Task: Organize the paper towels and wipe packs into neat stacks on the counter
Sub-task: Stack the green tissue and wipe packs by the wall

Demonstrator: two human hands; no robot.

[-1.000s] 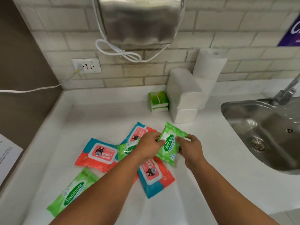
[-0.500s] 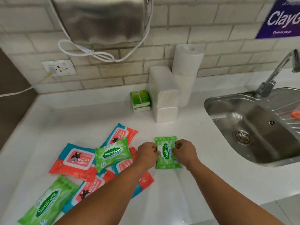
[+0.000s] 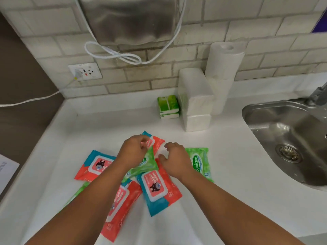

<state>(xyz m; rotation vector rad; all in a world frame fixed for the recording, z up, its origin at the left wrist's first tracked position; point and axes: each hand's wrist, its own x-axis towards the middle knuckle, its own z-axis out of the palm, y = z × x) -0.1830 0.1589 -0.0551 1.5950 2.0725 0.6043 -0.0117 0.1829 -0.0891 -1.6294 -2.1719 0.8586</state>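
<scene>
A green pack (image 3: 200,163) lies flat and alone on the counter (image 3: 230,191), at 3 o'clock of the right hand (image 3: 175,160). It is likely the base of a green stack, set clear of the jumble so that its like can go on top. The right hand hovers just beside it with fingers loosely curled, holding nothing.

The left hand (image 3: 133,152) reaches over the heap at 9 o'clock. Its fingers bend down at the far corner of a second green pack (image 3: 147,164), which lies tilted across the red packs (image 3: 156,190). Whether they pinch it or only touch it I cannot tell. That pack sits uppermost, so it looks like the natural next pick.

The red packs fan out crookedly around it, from 6 to 12 o'clock, overlapping and unsorted. At 1 o'clock of the heap, against the wall, the folded towels (image 3: 194,98) and a roll (image 3: 224,62) stand stacked, with the sink (image 3: 283,138) at 3 o'clock.
</scene>
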